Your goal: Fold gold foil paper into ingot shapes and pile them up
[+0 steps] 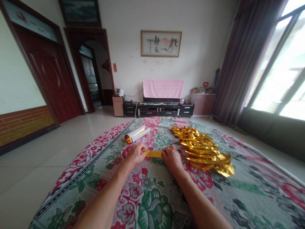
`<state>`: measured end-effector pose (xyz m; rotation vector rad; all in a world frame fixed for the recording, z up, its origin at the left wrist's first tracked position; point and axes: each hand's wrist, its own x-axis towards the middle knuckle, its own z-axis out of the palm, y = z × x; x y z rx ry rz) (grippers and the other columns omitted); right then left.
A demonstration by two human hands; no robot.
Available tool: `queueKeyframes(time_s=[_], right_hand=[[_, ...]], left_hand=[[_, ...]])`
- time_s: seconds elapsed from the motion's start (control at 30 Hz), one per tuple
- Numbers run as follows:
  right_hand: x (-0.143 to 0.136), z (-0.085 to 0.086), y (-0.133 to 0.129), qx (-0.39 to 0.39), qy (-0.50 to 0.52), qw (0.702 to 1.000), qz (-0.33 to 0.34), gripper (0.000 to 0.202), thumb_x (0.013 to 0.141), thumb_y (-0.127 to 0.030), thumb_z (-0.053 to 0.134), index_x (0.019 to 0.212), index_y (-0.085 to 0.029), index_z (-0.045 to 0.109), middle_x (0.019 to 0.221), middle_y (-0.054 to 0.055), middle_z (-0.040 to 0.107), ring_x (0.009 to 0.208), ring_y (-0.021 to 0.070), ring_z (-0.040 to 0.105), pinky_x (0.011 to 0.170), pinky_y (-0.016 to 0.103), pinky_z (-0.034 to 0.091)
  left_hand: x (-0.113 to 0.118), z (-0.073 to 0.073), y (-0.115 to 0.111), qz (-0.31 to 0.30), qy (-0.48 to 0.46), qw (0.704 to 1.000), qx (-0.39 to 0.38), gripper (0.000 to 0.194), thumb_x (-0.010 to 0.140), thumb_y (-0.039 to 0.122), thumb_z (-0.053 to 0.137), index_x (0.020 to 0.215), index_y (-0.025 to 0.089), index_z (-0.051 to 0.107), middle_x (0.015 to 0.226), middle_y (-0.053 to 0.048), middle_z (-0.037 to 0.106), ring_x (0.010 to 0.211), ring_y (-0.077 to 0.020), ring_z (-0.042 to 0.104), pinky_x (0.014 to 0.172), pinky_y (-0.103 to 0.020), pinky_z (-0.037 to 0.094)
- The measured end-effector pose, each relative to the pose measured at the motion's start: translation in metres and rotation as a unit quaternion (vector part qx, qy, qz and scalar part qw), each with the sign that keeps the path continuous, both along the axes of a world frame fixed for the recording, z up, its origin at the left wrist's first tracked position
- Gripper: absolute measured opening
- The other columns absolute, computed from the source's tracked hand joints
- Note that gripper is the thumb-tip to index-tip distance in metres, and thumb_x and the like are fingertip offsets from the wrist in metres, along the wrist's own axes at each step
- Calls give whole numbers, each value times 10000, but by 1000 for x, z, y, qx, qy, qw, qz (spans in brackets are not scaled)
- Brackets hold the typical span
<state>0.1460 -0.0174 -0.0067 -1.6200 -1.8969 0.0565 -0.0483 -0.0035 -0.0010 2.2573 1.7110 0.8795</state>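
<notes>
A flat golden strip (153, 154) stretches between my two hands, just above or on the flowered cloth. My left hand (137, 154) pinches its left end with closed fingers, and my right hand (172, 156) grips the right end. Behind my left hand lies a white roll (137, 134) with a gold inside, along with a loose white edge. Right of my right hand is a long heap of shiny folded gold foil pieces (202, 148), spread diagonally over the cloth.
The round table carries a patterned cloth (154, 206) in red, green and white. Beyond it stand a low black cabinet (150, 113) and a pink cloth (163, 88) over a screen-like shape. Doors are at the left, a curtain (243, 60) and window at the right.
</notes>
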Motion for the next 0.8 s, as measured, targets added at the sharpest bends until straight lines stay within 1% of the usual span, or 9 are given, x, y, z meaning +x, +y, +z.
queueKeyframes(time_s=[0.2, 0.33, 0.5, 0.63, 0.7, 0.8], right_hand=[[0, 1, 0, -4, -6, 1000, -1, 201, 819, -213, 440, 738, -165, 617, 838, 55, 563, 786, 129, 517, 701, 202, 339], [-1, 2, -1, -10, -6, 1000, -3, 199, 819, -206, 441, 749, -163, 622, 838, 54, 562, 786, 132, 515, 702, 206, 339], [-2, 4, -3, -10, -12, 1000, -1, 218, 831, -201, 435, 745, -162, 631, 846, 64, 559, 816, 144, 497, 729, 217, 340], [-2, 8, -5, -5, -47, 999, -1, 209, 830, -225, 463, 740, -184, 647, 922, 81, 549, 879, 174, 458, 712, 236, 338], [-3, 10, -6, -9, -79, 997, -3, 206, 823, -234, 481, 713, -194, 650, 923, 85, 548, 883, 185, 445, 685, 245, 332], [-4, 11, -6, -9, -117, 993, -20, 224, 827, -242, 474, 701, -190, 651, 907, 86, 549, 833, 181, 448, 653, 258, 316]], left_hand=[[2, 6, -5, 20, -15, 999, -29, 232, 659, 149, 580, 890, 154, 586, 808, -30, 642, 656, -100, 587, 622, -195, 437], [2, 8, -6, 10, -5, 1000, -23, 198, 664, 153, 572, 860, 159, 601, 778, -22, 636, 666, -108, 581, 622, -199, 436], [0, 5, -2, -16, 64, 998, 3, 159, 703, 162, 530, 777, 195, 667, 761, -27, 596, 693, -123, 556, 687, -229, 435], [2, 4, -4, -23, 101, 995, 3, 179, 741, 191, 510, 806, 203, 675, 800, -43, 582, 756, -146, 559, 730, -247, 428], [6, 5, -8, -25, 122, 992, 15, 189, 760, 173, 477, 817, 194, 657, 836, -54, 572, 778, -152, 558, 728, -249, 425], [15, 8, -15, -32, 161, 986, 36, 236, 780, 113, 405, 860, 181, 616, 862, -68, 552, 754, -153, 550, 672, -248, 425]])
